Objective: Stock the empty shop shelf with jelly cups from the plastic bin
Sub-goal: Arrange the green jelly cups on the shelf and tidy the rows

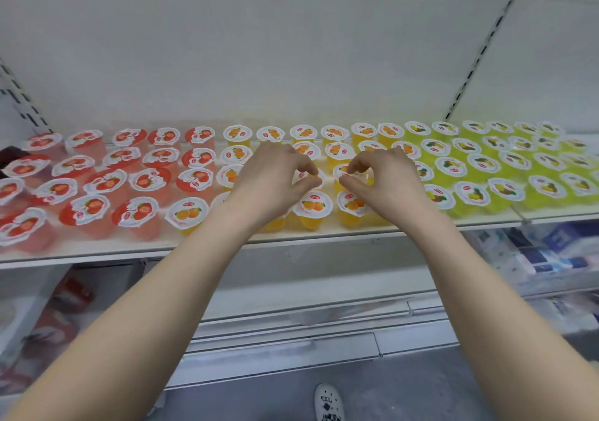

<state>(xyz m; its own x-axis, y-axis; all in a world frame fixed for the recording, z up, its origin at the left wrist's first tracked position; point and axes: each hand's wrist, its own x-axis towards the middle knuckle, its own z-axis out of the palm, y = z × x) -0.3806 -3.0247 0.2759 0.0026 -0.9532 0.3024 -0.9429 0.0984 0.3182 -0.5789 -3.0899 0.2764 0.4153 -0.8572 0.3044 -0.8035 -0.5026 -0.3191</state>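
The shelf (372, 231) carries jelly cups in rows, sorted by colour: red cups (139, 211) on the left, orange cups (312, 206) in the middle and yellow-green cups (473, 193) on the right. All stand upright with their printed lids up, and many touch their neighbours. Both hands reach over the orange section, one row back from the front. The left hand (275, 177) curls its thumb and forefinger round the rim of one orange cup (309, 178). Just beside it, the right hand (385, 177) pinches the next orange cup (348, 172) the same way. Wrapped packs (551, 252) lie on the lower shelf at the right. A patterned shoe (329, 402) shows on the grey floor.
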